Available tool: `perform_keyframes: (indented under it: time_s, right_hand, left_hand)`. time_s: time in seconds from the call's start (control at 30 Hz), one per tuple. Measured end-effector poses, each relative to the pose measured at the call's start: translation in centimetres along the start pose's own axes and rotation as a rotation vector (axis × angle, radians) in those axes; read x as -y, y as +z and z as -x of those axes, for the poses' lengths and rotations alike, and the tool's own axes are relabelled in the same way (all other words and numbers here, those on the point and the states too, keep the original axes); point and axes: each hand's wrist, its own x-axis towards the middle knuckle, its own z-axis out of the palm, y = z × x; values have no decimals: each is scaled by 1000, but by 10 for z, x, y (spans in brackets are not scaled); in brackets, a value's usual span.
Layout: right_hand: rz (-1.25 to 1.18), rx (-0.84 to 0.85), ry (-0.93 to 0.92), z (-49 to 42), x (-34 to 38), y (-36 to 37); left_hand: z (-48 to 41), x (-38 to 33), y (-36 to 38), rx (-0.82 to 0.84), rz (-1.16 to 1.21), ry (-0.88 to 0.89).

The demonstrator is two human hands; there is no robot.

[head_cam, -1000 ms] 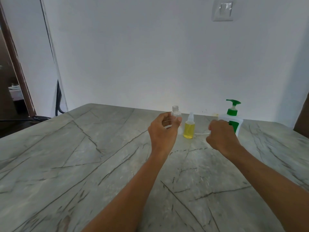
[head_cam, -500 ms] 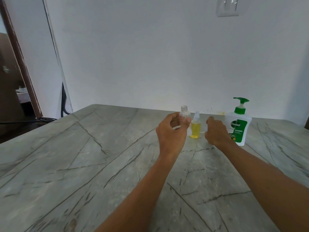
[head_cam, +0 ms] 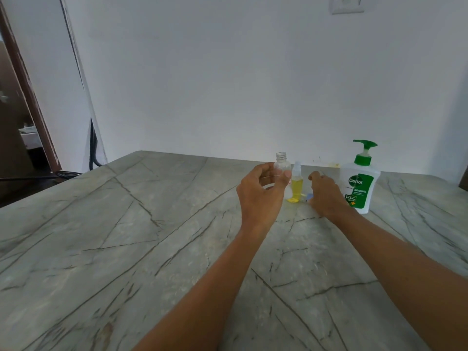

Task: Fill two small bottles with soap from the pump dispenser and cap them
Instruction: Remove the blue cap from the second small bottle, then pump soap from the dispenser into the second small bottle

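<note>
head view: your left grip [head_cam: 260, 196] pinches the empty bottle [head_cam: 281, 165], just left of the capped yellow bottle [head_cam: 296, 184] on the tabletop [head_cam: 126, 236]. your right grip [head_cam: 326, 196] curls low; whether it holds anything, i cannot tell. next, filling: bring its neck under the dispenser [head_cam: 359, 183] spout.

Pretty sure I'm at home here, just an ordinary room in a house. I'm at a grey-green stone counter [head_cam: 126, 249] with dark veins, set against a plain white painted wall [head_cam: 228, 84] with a light switch plate [head_cam: 346, 3] up top. Brown wooden door frame [head_cam: 30, 97] on my left, black cable [head_cam: 93, 153] hanging by the corner, and a household Dettol pump dispenser [head_cam: 359, 181].
</note>
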Motion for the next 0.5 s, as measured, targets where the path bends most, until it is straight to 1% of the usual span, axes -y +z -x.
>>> perform_keyframes:
  time_s: [0.07,0.13,0.2,0.27,0.3,0.33,0.4,0.43,0.5]
  right_hand:
    - [-11,5,-34,3,2,-12]
    - [-71,-48,-93,9,6,-31]
    - [-153,-206,-180,18,10,-57]
    - [-228,-436,-271,32,7,-83]
    - [-262,-539,-287,40,2,-95]
    - [-296,-615,-267,47,-5,-103]
    - [-323,-691,-165,56,-23,-112]
    - [-318,-691,-103,57,-33,-113]
    - [-334,-630,30,54,-53,-111]
  left_hand:
    - [0,0,-1,-2,-8,5]
    - [1,1,-1,-4,-21,7]
    - [1,3,-1,3,-35,5]
    - [2,6,0,19,-58,7]
    - [3,7,0,29,-71,8]
    - [4,8,1,40,-80,7]
    - [5,10,2,67,-98,-2]
    - [6,11,2,80,-108,-8]
    - [8,11,3,107,-126,-12]
